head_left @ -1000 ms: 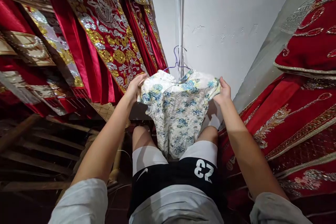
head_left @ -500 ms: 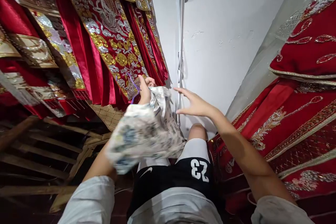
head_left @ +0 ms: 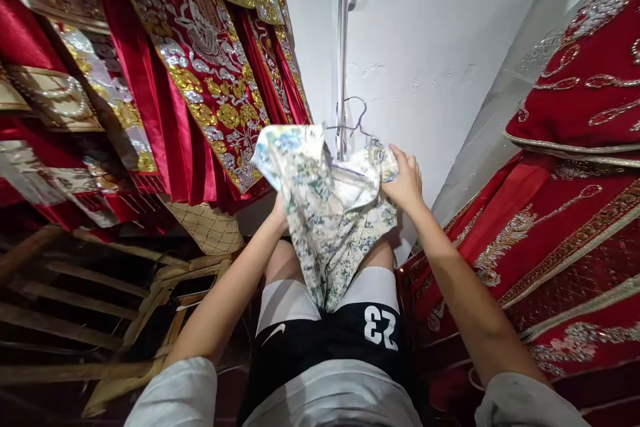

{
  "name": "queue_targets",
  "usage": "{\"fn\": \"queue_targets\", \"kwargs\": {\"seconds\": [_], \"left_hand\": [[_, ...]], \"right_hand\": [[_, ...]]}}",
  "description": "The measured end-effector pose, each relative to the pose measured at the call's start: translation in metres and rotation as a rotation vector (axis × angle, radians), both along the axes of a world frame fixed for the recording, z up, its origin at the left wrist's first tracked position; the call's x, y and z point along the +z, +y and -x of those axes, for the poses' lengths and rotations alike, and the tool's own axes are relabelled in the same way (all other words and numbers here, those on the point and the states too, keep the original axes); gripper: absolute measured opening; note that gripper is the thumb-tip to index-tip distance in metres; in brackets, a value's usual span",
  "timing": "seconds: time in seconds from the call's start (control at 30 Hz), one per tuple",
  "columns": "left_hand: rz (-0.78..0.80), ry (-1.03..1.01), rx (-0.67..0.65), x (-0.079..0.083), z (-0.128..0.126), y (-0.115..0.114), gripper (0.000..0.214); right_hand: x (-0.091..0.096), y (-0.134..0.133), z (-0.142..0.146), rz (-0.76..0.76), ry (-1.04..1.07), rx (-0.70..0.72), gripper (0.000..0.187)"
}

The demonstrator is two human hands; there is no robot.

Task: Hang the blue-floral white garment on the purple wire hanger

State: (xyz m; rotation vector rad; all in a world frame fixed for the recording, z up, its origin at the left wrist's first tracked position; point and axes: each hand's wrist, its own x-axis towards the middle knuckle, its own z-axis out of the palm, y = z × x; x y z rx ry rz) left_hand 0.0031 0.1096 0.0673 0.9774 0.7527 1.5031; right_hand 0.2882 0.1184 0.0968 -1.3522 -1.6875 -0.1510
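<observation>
A cream floral garment [head_left: 320, 207] with blue and green print hangs spread in front of my knees, on a thin purple hanger [head_left: 361, 119] whose hook points up and away from me. My right hand [head_left: 406, 180] is closed around the garment's right shoulder, its fingers curled over the cloth. At the lower left edge, my left hand [head_left: 281, 211] holds the fabric from the side; its fingers are mostly behind the cloth. The upper left corner of the garment flares out, slightly blurred. White lining shows at the neck opening.
Red embroidered garments [head_left: 215, 80] hang at the left, and more red beaded garments [head_left: 560, 213] hang at the right. A wooden chair-like frame [head_left: 100, 307] stands at lower left. Ahead is a white wall [head_left: 425, 33] with a vertical metal strip [head_left: 343, 47].
The garment has swung up and opened out, facing me. Its hanger hook has moved right from beside my left hand. My right hand, open before, has closed on the shoulder; my left hand has lowered.
</observation>
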Motion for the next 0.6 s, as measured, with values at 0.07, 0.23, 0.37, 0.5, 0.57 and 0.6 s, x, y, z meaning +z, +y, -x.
{"fn": "queue_targets", "kwargs": {"seconds": [0.07, 0.23, 0.37, 0.5, 0.57, 0.6], "left_hand": [[-0.017, -0.048, 0.057, -0.013, 0.0, 0.001, 0.06], [-0.004, 0.12, 0.233, -0.048, -0.006, -0.003, 0.06], [0.097, 0.183, 0.313, -0.08, -0.009, -0.026, 0.055], [0.133, 0.116, 0.22, -0.105, -0.022, -0.053, 0.053], [0.128, 0.085, 0.207, -0.11, -0.03, -0.063, 0.061], [0.125, 0.081, 0.2, -0.111, -0.033, -0.068, 0.065]], "right_hand": [[0.013, 0.008, 0.001, 0.012, 0.019, -0.07, 0.078], [0.032, 0.018, 0.019, 0.006, -0.077, 0.001, 0.08], [0.023, -0.003, 0.02, -0.058, -0.121, 0.211, 0.076], [-0.025, -0.043, 0.037, -0.13, 0.219, 0.359, 0.047], [-0.065, -0.062, 0.061, -0.043, 0.535, 0.355, 0.031], [-0.085, -0.07, 0.074, 0.031, 0.689, 0.329, 0.028]]}}
